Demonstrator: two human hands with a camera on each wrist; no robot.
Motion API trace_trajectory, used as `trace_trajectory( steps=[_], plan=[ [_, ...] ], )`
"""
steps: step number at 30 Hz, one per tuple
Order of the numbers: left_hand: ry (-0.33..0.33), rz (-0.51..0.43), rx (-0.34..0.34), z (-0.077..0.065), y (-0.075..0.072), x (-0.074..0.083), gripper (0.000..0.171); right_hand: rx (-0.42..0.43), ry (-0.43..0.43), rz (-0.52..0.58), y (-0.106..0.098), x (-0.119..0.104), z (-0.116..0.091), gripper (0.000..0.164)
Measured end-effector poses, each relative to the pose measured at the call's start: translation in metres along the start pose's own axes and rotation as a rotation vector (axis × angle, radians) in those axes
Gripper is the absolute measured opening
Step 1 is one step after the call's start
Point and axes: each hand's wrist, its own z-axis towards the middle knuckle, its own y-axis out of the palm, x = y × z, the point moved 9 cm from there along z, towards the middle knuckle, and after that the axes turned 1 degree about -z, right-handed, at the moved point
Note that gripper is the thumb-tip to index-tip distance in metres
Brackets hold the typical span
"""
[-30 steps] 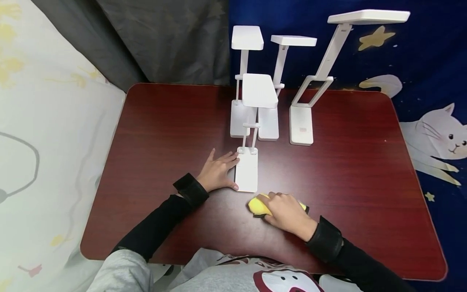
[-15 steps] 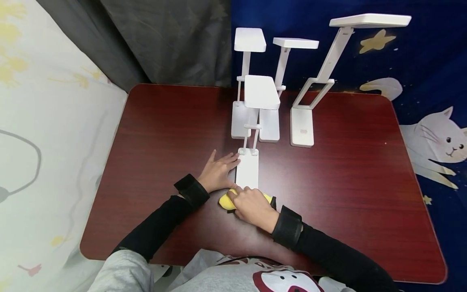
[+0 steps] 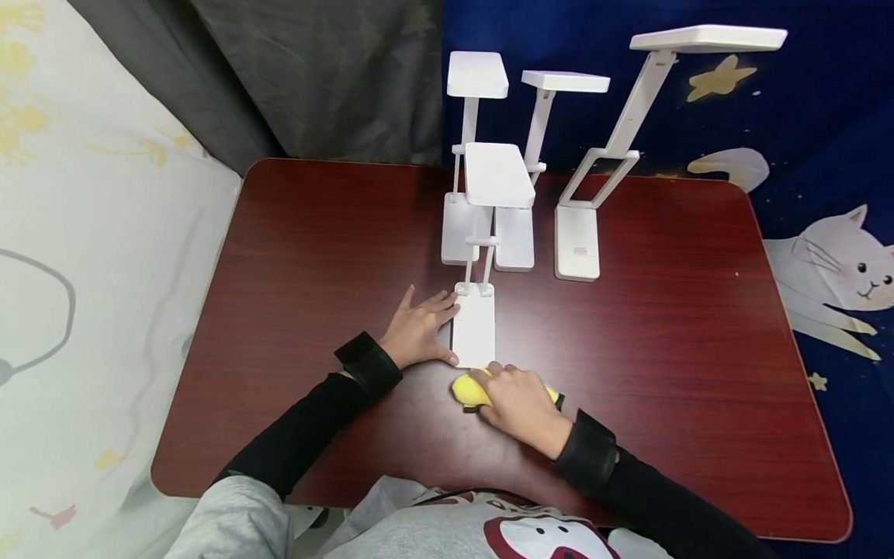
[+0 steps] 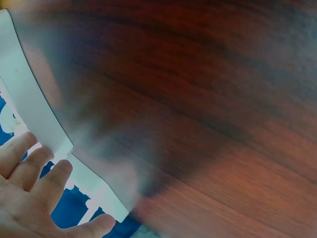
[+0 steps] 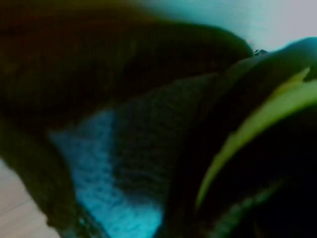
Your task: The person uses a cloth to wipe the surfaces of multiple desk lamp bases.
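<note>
A folded yellow cloth (image 3: 469, 390) with dark edging lies under my right hand (image 3: 520, 404), which grips it on the tabletop just in front of the nearest white desk lamp. My left hand (image 3: 417, 332) is spread, its fingertips and thumb at the left edge of that lamp's base (image 3: 475, 334). In the left wrist view, the fingers (image 4: 54, 176) reach out straight beside a white lamp surface (image 4: 34, 99). The nearest lamp's flat head (image 3: 499, 175) is raised above its folding arm. Dark, blurred fabric fills most of the right wrist view.
Three more white desk lamps stand behind: one at the left (image 3: 461, 229), one in the middle (image 3: 514, 241), one at the right (image 3: 577, 244). The table (image 3: 314, 256) is reddish-brown wood. Grey and blue curtains hang along its back edge.
My right hand slid the cloth left along the front of the lamp base, then partway back to the right. The left hand and the lamps have stayed in place.
</note>
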Motion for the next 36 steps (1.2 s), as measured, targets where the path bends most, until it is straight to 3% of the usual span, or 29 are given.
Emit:
trace_trajectory(
  steps=[9, 14, 18, 25, 36],
  plan=[
    [-0.036, -0.017, -0.012, -0.005, 0.001, -0.006, 0.097, -0.01, 0.175, 0.03, -0.009, 0.068, -0.026, 0.047],
    [-0.047, -0.017, -0.026, -0.007, 0.004, -0.008, 0.097, 0.03, 0.216, 0.118, -0.021, 0.088, -0.037, 0.052],
    [-0.042, 0.0, -0.03, -0.012, 0.004, -0.009, 0.097, 0.094, 0.242, 0.171, -0.035, 0.096, -0.04, 0.056],
    [-0.009, 0.044, -0.036, -0.034, 0.0, -0.022, 0.098, 0.138, 0.232, 0.188, -0.047, 0.1, -0.038, 0.055],
    [-0.063, 0.06, -0.05, -0.055, -0.021, -0.073, 0.096, 0.142, 0.227, 0.191, -0.05, 0.101, -0.038, 0.055]
  ],
)
